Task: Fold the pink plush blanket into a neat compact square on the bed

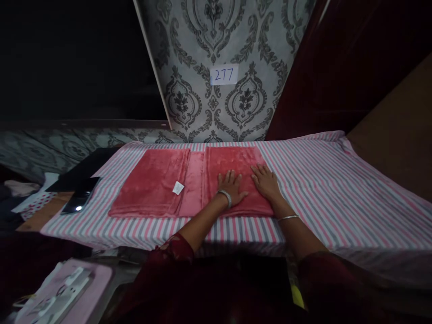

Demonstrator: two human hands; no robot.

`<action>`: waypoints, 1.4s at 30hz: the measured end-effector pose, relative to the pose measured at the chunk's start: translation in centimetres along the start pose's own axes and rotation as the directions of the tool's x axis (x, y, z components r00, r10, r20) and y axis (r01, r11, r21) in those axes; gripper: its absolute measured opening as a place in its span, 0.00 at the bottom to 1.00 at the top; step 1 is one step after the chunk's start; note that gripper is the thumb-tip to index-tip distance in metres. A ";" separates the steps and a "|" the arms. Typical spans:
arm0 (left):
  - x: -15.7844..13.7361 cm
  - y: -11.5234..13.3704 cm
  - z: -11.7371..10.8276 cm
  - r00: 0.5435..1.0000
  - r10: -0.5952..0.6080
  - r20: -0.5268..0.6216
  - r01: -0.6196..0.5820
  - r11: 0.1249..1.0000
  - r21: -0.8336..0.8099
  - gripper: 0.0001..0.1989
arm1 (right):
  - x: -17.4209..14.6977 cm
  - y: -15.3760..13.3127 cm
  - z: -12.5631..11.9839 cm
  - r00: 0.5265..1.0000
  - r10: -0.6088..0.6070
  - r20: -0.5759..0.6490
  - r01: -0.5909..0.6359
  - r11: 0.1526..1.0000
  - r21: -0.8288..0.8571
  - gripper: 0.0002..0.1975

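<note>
A red plush blanket [151, 180] lies on a striped cloth, both its sides folded in toward a narrow, paler strip in the middle. On its left folded part a small white label [178, 187] shows near the inner edge. My left hand [231, 185] rests flat on the right folded part, fingers spread, with a bracelet at the wrist. Close to that part's right edge, my right hand [266, 181] also lies flat on the plush, fingers stretched out and a thin bangle below it. Neither hand grips anything.
The striped cloth [320, 189] covers the table. A phone [81, 195] with a bright spot lies at its left edge. Lower left is a pink stool or tray [97, 279] bearing a power strip [67, 299]. A dark screen [77, 63] and patterned wall with a "277" paper [224, 74] stand behind.
</note>
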State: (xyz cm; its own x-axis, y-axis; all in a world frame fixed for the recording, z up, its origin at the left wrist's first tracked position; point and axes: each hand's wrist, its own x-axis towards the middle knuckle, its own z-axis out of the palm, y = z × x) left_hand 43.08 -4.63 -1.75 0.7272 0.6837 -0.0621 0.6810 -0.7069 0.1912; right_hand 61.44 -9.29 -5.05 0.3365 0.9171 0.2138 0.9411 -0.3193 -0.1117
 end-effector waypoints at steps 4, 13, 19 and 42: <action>-1.6 -3.8 -1.0 0.999 -0.042 0.004 0.042 0.997 0.059 0.40 | 0.0 -0.1 -0.4 1.000 0.013 0.009 -0.014 1.000 0.010 0.28; -3.6 -8.0 -1.4 1.000 -0.003 -0.023 0.006 0.995 0.099 0.33 | -0.2 -0.4 -1.2 0.999 0.020 0.030 -0.022 0.999 0.049 0.28; -5.8 -7.9 -2.0 0.948 -0.162 -0.274 0.149 0.986 -0.069 0.25 | 0.5 0.2 -1.5 0.995 0.041 0.087 -0.051 0.992 0.119 0.28; -7.1 -9.6 -1.1 0.911 -0.388 -0.143 0.233 0.768 -0.597 0.13 | -7.3 2.7 -0.7 0.963 0.250 -0.100 -0.226 0.952 0.207 0.30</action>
State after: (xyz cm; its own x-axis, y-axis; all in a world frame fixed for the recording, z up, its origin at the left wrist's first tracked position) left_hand 31.27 -2.50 -2.10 0.3859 0.9225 0.0097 0.6401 -0.2753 0.7173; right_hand 61.55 -17.03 -6.26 0.5628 0.7795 0.2750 0.8129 -0.4615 -0.3552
